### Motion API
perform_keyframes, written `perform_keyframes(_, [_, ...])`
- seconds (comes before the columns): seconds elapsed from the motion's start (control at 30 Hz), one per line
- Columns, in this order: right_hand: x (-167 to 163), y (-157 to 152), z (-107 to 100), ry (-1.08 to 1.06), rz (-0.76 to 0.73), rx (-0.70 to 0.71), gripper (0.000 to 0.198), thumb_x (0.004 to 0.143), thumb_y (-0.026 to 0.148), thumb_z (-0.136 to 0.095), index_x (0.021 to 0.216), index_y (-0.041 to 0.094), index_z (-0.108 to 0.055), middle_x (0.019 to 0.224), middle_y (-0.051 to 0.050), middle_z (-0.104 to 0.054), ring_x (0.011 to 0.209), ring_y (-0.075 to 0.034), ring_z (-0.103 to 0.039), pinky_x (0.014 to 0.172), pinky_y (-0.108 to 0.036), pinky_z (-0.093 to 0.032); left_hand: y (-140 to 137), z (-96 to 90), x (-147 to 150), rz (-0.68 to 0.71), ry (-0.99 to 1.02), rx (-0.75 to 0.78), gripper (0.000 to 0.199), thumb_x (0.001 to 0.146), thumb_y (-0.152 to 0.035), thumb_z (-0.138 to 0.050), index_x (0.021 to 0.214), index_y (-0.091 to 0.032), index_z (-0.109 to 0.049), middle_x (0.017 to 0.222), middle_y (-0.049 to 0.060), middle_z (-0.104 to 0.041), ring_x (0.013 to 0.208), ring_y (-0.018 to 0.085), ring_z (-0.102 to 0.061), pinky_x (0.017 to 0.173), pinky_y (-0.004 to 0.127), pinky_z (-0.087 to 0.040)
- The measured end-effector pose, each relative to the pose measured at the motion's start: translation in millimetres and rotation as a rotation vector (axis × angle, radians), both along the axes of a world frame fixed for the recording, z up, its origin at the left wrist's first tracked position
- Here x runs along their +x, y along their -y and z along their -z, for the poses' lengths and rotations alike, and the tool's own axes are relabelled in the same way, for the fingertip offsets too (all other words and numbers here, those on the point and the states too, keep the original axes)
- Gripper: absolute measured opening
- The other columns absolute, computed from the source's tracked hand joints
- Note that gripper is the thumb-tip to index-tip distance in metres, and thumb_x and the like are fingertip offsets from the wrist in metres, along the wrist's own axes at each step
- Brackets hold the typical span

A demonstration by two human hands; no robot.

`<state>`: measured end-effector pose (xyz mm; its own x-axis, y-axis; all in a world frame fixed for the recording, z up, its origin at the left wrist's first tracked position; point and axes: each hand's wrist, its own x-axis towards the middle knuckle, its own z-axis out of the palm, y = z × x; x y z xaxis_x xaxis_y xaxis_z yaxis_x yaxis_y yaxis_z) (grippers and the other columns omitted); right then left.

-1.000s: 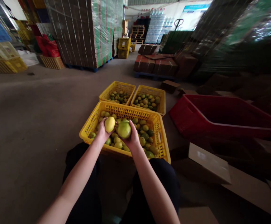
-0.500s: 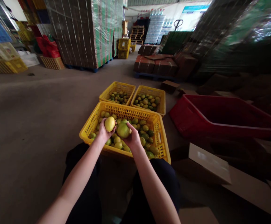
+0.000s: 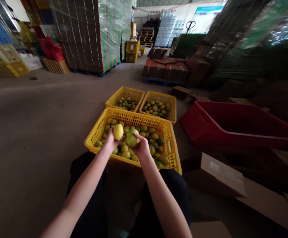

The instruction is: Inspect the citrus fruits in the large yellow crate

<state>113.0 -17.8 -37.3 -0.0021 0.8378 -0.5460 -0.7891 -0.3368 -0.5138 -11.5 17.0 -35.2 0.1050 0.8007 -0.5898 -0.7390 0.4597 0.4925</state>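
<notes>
Over the large yellow crate (image 3: 173, 148), my left hand (image 3: 111, 142) cups a smooth yellow lemon (image 3: 118, 132) from below, its fingers curled round the underside. Close beside it, my right hand (image 3: 143, 147) grips a bigger yellow-green lemon (image 3: 131, 138), thumb on top and the other fingers mostly hidden. The two fruits are almost side by side. Beneath my hands, many yellow and green lemons (image 3: 125, 154) lie loose in the crate, which stands in front of my knees.
Two more yellow crates (image 3: 124, 90) (image 3: 162, 95) of similar fruit stand just beyond. To the right are a big red tub (image 3: 196, 129) and cardboard boxes (image 3: 222, 172). Wrapped pallet stacks (image 3: 84, 36) and flat cartons on a blue pallet (image 3: 156, 79) stand farther back.
The yellow lemon in my left hand has shifted slightly to the right and up, and is turned a little more upright. My right hand keeps its hold with little movement.
</notes>
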Motion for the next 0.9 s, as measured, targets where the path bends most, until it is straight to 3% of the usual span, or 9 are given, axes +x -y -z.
perform_keyframes(0.13, [-1,0,0,0.001,0.025,0.016,0.012,0.077,0.018,-0.066,0.088,0.019,-0.068,0.069,-0.001,-0.073,0.066,-0.02,-0.071,0.065,-0.031,-0.062,0,-0.2,1,-0.08,0.019,0.014,0.022,0.099,-0.036,-0.048,0.094,-0.019,-0.06,0.072,0.002,-0.066,0.064,0.016,-0.066,0.055,0.024,-0.055])
perform_keyframes(0.3, [0,2,-9,-0.003,0.068,0.004,0.012,0.084,0.031,-0.067,0.091,0.021,-0.066,0.072,0.0,-0.073,0.062,-0.017,-0.068,0.063,-0.031,-0.061,3,-8.9,-1,-0.084,-0.069,0.033,0.012,0.086,-0.028,-0.069,0.088,-0.019,-0.062,0.07,-0.001,-0.064,0.056,0.011,-0.062,0.053,0.02,-0.054])
perform_keyframes(0.43, [5,3,-12,-0.008,0.102,-0.063,0.025,0.089,0.045,-0.059,0.09,0.022,-0.065,0.068,0.0,-0.071,0.059,-0.017,-0.065,0.06,-0.032,-0.059,4,-10.2,-1,-0.034,-0.029,0.011,0.02,0.092,-0.035,-0.058,0.083,-0.018,-0.061,0.067,0.0,-0.063,0.062,0.014,-0.066,0.06,0.025,-0.058])
perform_keyframes(0.57, [8,0,-5,-0.028,0.106,-0.058,0.025,0.089,0.044,-0.058,0.092,0.021,-0.066,0.069,-0.002,-0.071,0.063,-0.019,-0.067,0.064,-0.033,-0.059,2,-5.9,1,-0.051,-0.003,-0.001,0.021,0.098,-0.028,-0.045,0.088,-0.019,-0.061,0.069,0.001,-0.064,0.079,0.019,-0.071,0.073,0.032,-0.061])
perform_keyframes(0.77, [4,-1,-2,-0.077,0.056,0.006,0.019,0.087,0.037,-0.057,0.088,0.02,-0.066,0.07,-0.003,-0.07,0.065,-0.021,-0.068,0.065,-0.034,-0.059,3,-4.5,4,-0.049,0.067,-0.008,0.021,0.098,-0.037,-0.047,0.096,-0.021,-0.06,0.08,0.004,-0.067,0.078,0.021,-0.07,0.066,0.031,-0.06])
perform_keyframes(0.9, [1,-3,4,-0.068,-0.028,-0.121,0.029,0.091,0.045,-0.046,0.083,0.022,-0.062,0.066,-0.004,-0.069,0.057,-0.021,-0.065,0.061,-0.04,-0.058,4,-3.7,6,-0.017,0.109,-0.052,0.028,0.099,-0.041,-0.045,0.095,-0.018,-0.06,0.078,0.007,-0.066,0.078,0.022,-0.069,0.064,0.031,-0.059])
